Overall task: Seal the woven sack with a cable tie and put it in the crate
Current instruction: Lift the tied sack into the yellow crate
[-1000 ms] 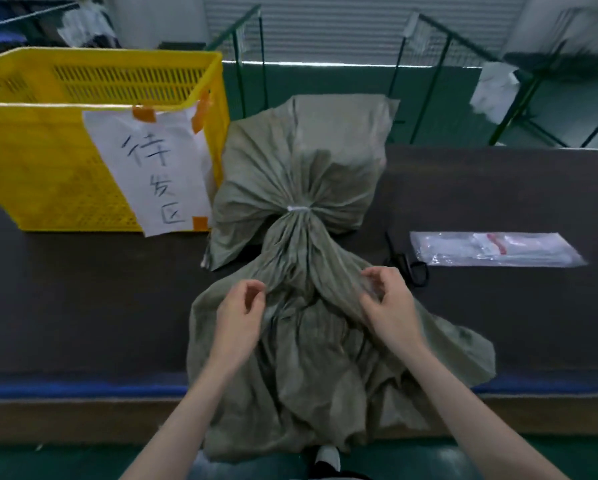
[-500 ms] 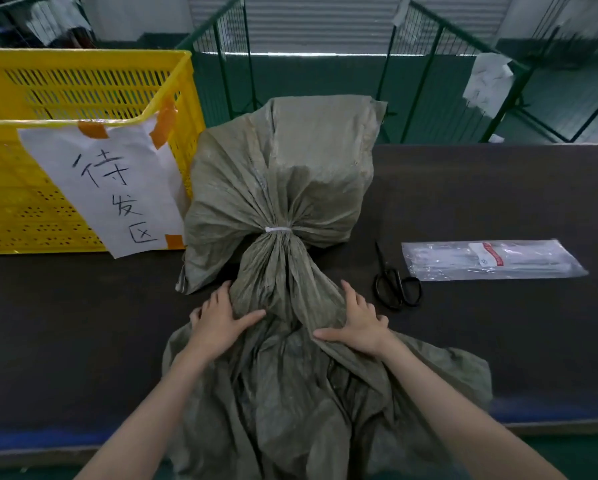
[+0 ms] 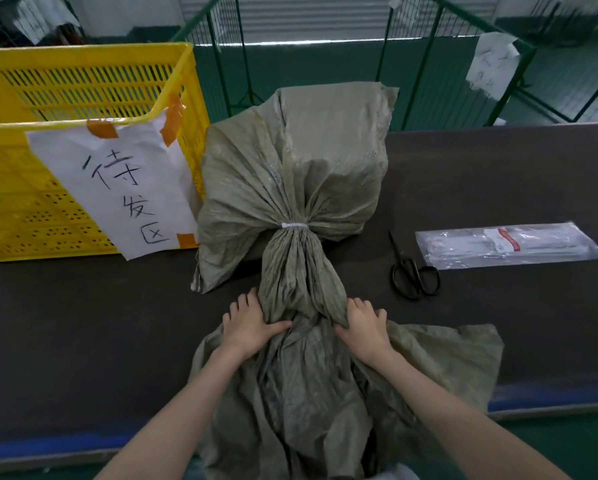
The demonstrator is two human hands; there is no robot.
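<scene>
Pressing flat where a second ago they pinched, the left hand (image 3: 247,325) and right hand (image 3: 363,323) now lie spread on the sack (image 3: 297,161), one on each side of its gathered neck, thumbs pointing inward and fingers splayed; neither has closed around the cloth. Since then the view has tipped forward, so the scissors (image 3: 413,271), half hidden behind the right hand before, show whole. The sack rests in the middle of the dark table (image 3: 83,323), its bulging body toward the far edge and touching the yellow crate (image 3: 20,209) at the far left, its loose mouth spilling over the near edge and cut off by the bottom of the frame. A white cable tie (image 3: 294,225) cinches the neck into tight pleats (its tail cannot be made out). The cloth is coarse, grey-green and creased. The crate is slotted plastic with a handwritten paper sign (image 3: 128,188) taped on. Right of the scissors lies a clear glossy packet (image 3: 508,245), contents blurred.
</scene>
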